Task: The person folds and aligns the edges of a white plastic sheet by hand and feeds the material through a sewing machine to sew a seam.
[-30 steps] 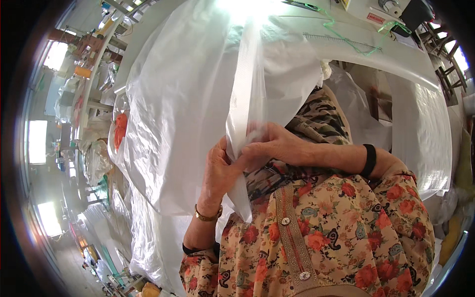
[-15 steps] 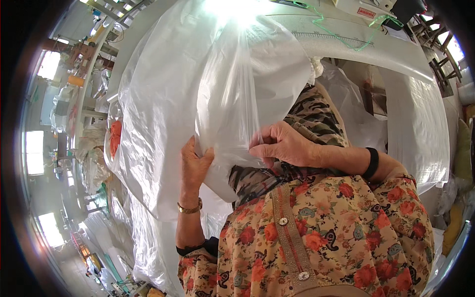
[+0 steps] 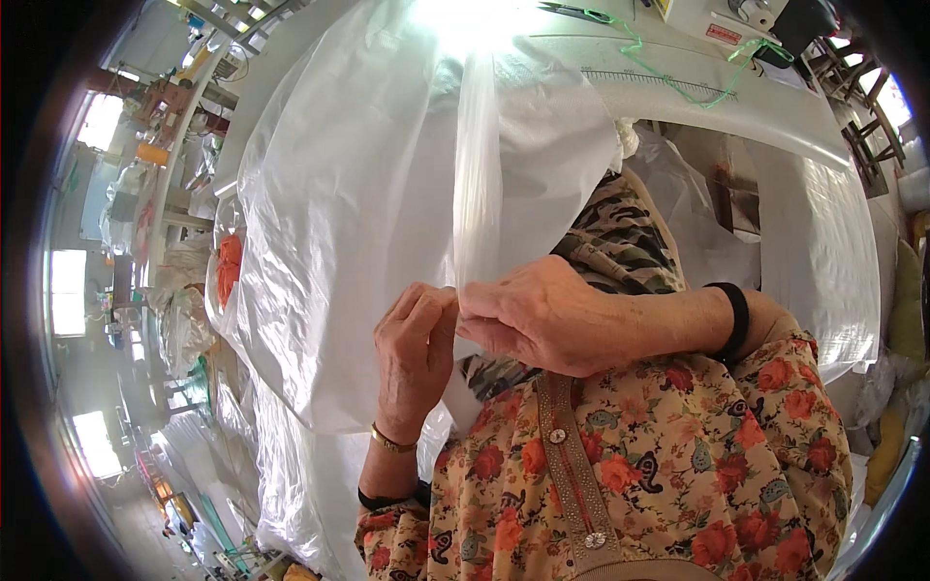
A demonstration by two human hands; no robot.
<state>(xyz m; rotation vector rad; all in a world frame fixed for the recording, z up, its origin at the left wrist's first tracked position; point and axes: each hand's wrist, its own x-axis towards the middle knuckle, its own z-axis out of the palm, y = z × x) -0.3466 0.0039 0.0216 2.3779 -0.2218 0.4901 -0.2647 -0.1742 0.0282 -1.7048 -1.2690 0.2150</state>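
A large sheet of translucent white plastic spreads over the table edge and hangs down across my lap. A narrow, gathered strip of it runs from the bright light at the top down to my hands. With fingers pinched together, my left hand holds the sheet's near edge at the strip's lower end. Right beside it, my right hand is closed on the same edge, fingertips nearly touching the left ones. The exact fold between the fingertips is hidden.
A pale worktable with a printed ruler scale lies beyond, with green cord and scissors on it. A white machine stands at the far right. More plastic sheeting hangs at the right; an orange-red bundle sits left.
My left hand has moved right and gone from spread fingers to a pinch. My right hand has shifted slightly left to meet it. The sheet's middle is now gathered into a narrower strip.
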